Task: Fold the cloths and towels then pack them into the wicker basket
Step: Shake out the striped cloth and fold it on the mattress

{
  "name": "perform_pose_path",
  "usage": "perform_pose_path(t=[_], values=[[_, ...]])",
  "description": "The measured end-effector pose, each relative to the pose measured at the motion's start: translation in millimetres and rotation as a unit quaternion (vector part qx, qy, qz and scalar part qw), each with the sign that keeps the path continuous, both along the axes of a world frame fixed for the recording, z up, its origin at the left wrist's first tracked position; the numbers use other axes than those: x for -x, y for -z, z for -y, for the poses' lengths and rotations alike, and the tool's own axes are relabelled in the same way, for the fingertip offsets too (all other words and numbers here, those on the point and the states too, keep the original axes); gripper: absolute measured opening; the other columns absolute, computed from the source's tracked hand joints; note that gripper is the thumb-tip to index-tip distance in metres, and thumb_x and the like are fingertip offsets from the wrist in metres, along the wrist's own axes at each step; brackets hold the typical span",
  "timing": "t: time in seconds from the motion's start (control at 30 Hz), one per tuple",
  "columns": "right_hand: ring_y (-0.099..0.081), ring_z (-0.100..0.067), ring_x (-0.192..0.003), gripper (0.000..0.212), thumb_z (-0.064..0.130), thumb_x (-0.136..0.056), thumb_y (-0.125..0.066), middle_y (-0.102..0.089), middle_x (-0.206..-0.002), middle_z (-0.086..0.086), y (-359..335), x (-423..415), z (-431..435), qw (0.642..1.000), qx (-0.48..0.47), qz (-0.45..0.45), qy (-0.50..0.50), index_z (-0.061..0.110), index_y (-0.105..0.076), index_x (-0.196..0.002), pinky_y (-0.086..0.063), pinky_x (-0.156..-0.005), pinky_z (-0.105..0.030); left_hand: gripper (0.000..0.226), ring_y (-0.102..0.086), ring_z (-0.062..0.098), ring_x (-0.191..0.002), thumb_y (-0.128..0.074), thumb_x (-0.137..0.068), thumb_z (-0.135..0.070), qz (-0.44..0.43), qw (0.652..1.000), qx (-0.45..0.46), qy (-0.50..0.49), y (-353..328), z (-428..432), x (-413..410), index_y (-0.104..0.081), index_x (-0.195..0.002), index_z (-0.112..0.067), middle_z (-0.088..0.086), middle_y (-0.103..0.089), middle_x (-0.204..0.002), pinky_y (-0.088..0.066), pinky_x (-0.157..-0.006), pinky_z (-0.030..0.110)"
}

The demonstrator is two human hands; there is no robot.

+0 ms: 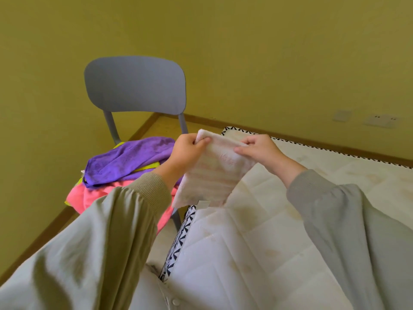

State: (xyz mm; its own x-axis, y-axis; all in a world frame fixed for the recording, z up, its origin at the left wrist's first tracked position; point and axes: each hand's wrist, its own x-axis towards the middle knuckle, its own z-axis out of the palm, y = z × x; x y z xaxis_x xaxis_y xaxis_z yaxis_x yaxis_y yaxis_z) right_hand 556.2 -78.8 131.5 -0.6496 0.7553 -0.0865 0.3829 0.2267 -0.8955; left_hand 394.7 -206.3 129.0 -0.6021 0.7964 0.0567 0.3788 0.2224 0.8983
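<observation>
A pale pink-and-white striped towel (pixel 212 175) hangs folded in the air above the mattress corner. My left hand (pixel 187 151) pinches its upper left corner, and my right hand (pixel 257 148) pinches its upper right edge. On the grey chair seat to the left lies a heap of cloths: a purple towel (pixel 125 162) on top, a yellow-green cloth (pixel 148 166) under it and a pink cloth (pixel 93 198) at the bottom. No wicker basket is in view.
The grey chair (pixel 134 86) stands in the corner against yellow walls. A white quilted mattress (pixel 268 242) with a black-and-white patterned edge fills the right and lower middle. Wall sockets (pixel 380 120) sit low on the right wall.
</observation>
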Motion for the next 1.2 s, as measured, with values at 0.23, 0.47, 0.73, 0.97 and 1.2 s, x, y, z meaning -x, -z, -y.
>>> perform_pose_path(t=[0.23,0.47,0.73,0.97,1.2], values=[[-0.067,-0.020,-0.079,0.009,0.003,-0.086,-0.063,-0.069,-0.085,-0.009,14,-30,6,0.952,0.265,-0.150,0.034,0.000,-0.061,-0.093,-0.055,-0.067,-0.027,0.029,-0.044,0.018,-0.058,-0.059,-0.092,-0.034,0.168,0.984,0.054,-0.002,5,12,-10,-0.053,-0.081,-0.008,0.007,-0.046,-0.070,-0.037,-0.048,0.024],[-0.059,-0.026,-0.077,0.010,0.011,-0.085,-0.068,-0.060,-0.085,-0.011,22,-37,-3,0.988,0.130,-0.019,0.084,0.007,-0.060,-0.090,-0.052,-0.065,-0.030,0.023,-0.056,0.017,-0.053,-0.061,-0.092,-0.025,0.215,0.970,0.110,-0.030,19,6,-22,-0.059,-0.078,-0.008,0.003,-0.055,-0.062,-0.050,-0.053,0.025],[-0.035,-0.025,-0.134,0.045,0.013,-0.096,-0.043,-0.040,-0.144,-0.010,107,-51,27,0.965,-0.170,0.158,0.118,0.009,-0.035,-0.141,-0.031,-0.107,-0.033,0.044,-0.039,0.035,-0.128,-0.045,-0.090,-0.014,-0.221,0.930,0.287,0.062,111,15,-59,-0.041,-0.134,-0.013,0.013,-0.040,-0.141,-0.037,-0.099,0.042],[0.002,-0.020,-0.147,0.055,0.037,-0.101,-0.028,0.001,-0.160,-0.001,178,-55,71,0.892,-0.280,0.339,-0.107,0.019,-0.013,-0.151,-0.001,-0.118,-0.042,0.060,0.019,0.023,-0.145,-0.024,-0.102,-0.029,-0.316,0.821,0.403,0.253,167,34,-83,0.008,-0.152,-0.020,0.000,0.019,-0.158,0.001,-0.117,0.050],[0.005,-0.016,-0.147,0.063,0.048,-0.099,-0.024,0.004,-0.160,-0.001,193,-64,54,0.888,-0.261,0.366,-0.095,0.020,-0.006,-0.152,-0.006,-0.118,-0.043,0.064,0.018,0.022,-0.145,-0.022,-0.102,-0.045,-0.328,0.824,0.370,0.276,175,39,-72,0.008,-0.152,-0.020,0.000,0.018,-0.159,-0.003,-0.119,0.047]])
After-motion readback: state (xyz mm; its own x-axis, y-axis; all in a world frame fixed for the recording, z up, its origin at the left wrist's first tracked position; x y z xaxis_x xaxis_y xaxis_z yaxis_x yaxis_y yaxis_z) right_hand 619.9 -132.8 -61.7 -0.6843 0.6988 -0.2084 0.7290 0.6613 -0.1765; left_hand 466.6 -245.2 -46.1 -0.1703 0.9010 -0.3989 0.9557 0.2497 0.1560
